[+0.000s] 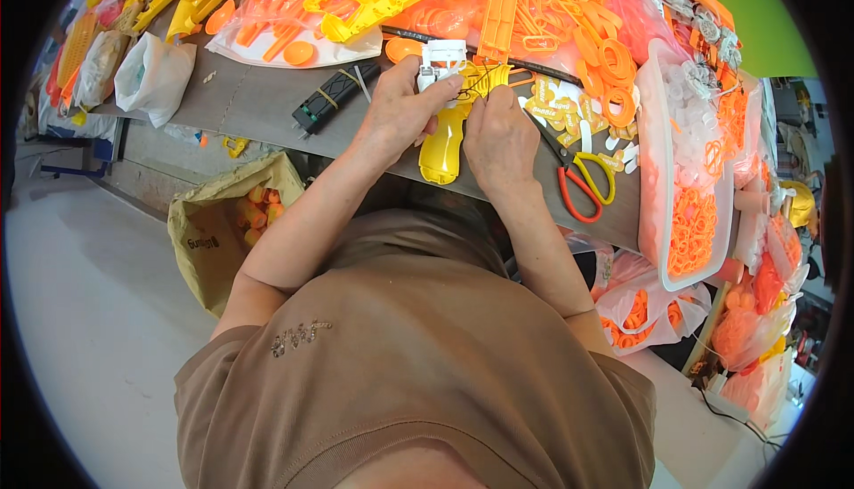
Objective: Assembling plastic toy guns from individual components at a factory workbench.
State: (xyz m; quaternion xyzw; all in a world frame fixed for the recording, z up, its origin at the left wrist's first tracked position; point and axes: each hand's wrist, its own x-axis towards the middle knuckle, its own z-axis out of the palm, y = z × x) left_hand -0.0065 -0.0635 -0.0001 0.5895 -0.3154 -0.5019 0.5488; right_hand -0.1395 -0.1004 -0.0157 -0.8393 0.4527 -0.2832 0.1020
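Here, a yellow plastic toy part shaped like a pistol grip (442, 137), with a white plastic piece (442, 64) on its top, is held above the near edge of the grey surface (258, 97). The left hand (398, 115) wraps around its left side, fingers closed on the upper body. The right hand (500, 137) is just beside it, and its fingers pinch thin dark wires (471, 88) at the top of the part. To the right, scissors with orange and yellow handles (583, 182) lie on the surface. To the left lies a black rectangular block with a yellow band (334, 97). Further right stands a long white tray with orange rings (689, 222). Behind, heaps of orange and yellow plastic parts (463, 0) cover the surface. Below the surface edge, on the left, a tan paper sack (218, 231) stands open on the floor.
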